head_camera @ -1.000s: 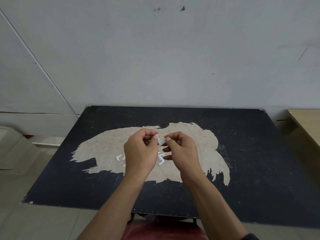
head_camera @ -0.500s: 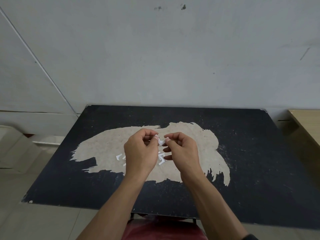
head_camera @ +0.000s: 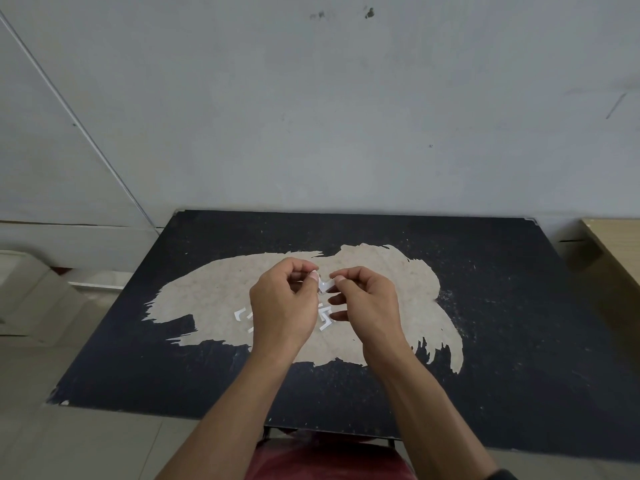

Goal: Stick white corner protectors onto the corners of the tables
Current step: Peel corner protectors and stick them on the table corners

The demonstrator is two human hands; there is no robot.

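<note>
1. Above a worn black table [head_camera: 519, 341], a person's left hand [head_camera: 284, 303] and right hand [head_camera: 367, 303] pinch one small white corner protector [head_camera: 325, 285] between thumbs and forefingers, the other fingers loosely curled.
2. It looks light, thin and bendable, probably best held by its edges.
3. Spare protectors [head_camera: 327, 323] lie on the tabletop beneath the hands.

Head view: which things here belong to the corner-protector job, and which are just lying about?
Job in hand:
- corner protector, pinched between left hand and right hand
- spare protectors lying on the worn patch
- black table

Lying about:
- wooden surface at the right edge, maybe another table
- red seat under the near edge
- pale ledge at left
</note>
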